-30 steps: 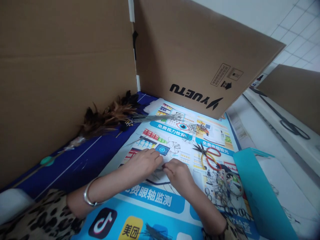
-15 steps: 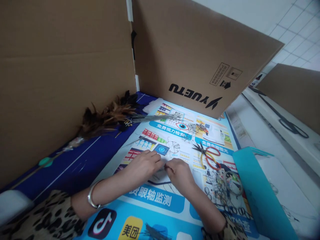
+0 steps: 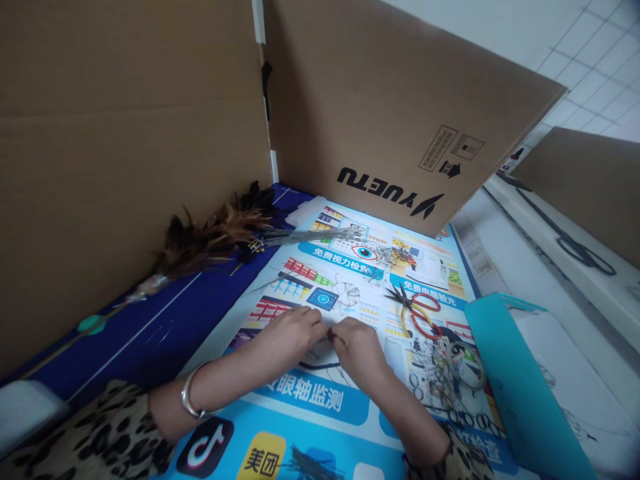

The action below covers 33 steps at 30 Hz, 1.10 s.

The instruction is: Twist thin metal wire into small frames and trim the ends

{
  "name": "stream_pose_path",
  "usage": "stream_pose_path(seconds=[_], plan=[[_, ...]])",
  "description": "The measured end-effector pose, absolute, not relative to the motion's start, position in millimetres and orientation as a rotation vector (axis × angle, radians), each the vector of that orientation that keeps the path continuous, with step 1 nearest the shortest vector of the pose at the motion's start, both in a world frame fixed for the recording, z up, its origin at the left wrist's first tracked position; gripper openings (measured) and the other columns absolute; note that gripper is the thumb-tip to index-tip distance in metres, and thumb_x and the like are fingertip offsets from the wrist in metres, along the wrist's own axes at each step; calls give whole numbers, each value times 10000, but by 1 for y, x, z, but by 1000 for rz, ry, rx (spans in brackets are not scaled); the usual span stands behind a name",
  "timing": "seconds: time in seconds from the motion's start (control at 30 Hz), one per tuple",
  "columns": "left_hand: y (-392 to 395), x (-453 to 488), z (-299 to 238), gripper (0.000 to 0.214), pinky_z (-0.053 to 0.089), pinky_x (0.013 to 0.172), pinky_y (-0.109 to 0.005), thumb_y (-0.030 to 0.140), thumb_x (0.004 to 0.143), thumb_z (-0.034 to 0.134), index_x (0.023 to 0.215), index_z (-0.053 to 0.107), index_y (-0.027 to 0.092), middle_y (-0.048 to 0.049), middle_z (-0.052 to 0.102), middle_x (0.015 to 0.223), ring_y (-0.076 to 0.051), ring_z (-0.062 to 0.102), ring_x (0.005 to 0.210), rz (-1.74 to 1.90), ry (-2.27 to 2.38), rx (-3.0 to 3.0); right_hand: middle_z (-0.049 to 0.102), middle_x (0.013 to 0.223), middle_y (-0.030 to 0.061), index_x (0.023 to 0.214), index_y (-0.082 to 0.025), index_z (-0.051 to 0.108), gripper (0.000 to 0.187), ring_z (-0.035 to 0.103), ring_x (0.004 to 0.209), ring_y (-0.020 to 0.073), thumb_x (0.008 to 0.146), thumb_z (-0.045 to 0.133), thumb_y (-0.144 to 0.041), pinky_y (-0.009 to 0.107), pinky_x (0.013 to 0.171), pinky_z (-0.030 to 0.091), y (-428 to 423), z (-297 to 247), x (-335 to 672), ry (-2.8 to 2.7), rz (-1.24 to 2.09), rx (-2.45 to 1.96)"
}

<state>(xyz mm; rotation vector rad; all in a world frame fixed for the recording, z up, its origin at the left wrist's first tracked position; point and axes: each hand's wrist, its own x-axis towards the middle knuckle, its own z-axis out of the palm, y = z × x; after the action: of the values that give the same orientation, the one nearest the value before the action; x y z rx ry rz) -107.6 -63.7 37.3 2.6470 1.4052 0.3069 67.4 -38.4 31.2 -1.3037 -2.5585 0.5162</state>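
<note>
My left hand [image 3: 299,331] and my right hand [image 3: 357,341] meet above the printed poster [image 3: 325,427], fingertips nearly touching. Both are closed in a pinch; a tiny dark bit shows between them, too small to name. Thin dark wire lies on the poster around and below the hands. Just beyond them sits a loose coil of fine wire [image 3: 347,297]. To the right of my right hand lie scissors [image 3: 419,313] with red and yellow handles, blades apart. A tangle of wire pieces and small rings [image 3: 440,380] spreads nearer my right forearm.
Cardboard panels [image 3: 390,107] wall off the back and left. Brown feathers [image 3: 215,233] lie along the left panel, beside a bundle of straight wires [image 3: 315,235]. A teal folder [image 3: 520,380] stands at the right. Short dark wires [image 3: 310,463] lie at the front edge.
My left hand and forearm have shifted slightly down and to the right. My right hand stays almost where it was, still pinching.
</note>
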Motion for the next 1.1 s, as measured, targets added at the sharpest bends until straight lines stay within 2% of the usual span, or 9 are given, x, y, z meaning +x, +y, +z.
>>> stream_pose_path(seconds=[0.17,0.27,0.4,0.53,1.1], plan=[[-56,-112,27,187,413,679,-261,90,813,443,786,607,175,-25,587,786,-160,557,762,586,1446,2244,648,757,-1,746,-213,664,147,585,746,142,753,546,-125,232,692,414,-34,27,71,-2188,888,-1277],[-52,-113,21,133,413,671,-243,147,791,490,762,615,181,-2,606,781,-145,564,756,780,1376,1869,636,655,-5,768,-191,670,92,579,602,133,732,586,-187,239,592,437,-30,21,71,-1823,1253,-1294],[-50,-111,14,66,390,538,-213,214,739,557,734,591,157,26,564,630,-112,521,579,851,1230,1398,612,565,-10,745,-152,668,125,556,497,121,662,661,-245,246,524,449,-28,20,68,-1426,1593,-1244],[-52,-107,9,79,392,540,-212,223,714,584,725,581,145,26,562,605,-101,506,556,929,1145,1236,612,549,-8,714,-142,669,138,561,496,118,633,694,-251,247,530,461,-33,23,63,-1284,1632,-1194],[-55,-99,7,134,394,563,-217,267,733,586,709,538,144,5,591,654,-110,524,595,984,1134,1202,644,640,5,773,-153,664,142,588,571,128,694,655,-271,268,597,499,-43,17,54,-1205,1560,-1181]])
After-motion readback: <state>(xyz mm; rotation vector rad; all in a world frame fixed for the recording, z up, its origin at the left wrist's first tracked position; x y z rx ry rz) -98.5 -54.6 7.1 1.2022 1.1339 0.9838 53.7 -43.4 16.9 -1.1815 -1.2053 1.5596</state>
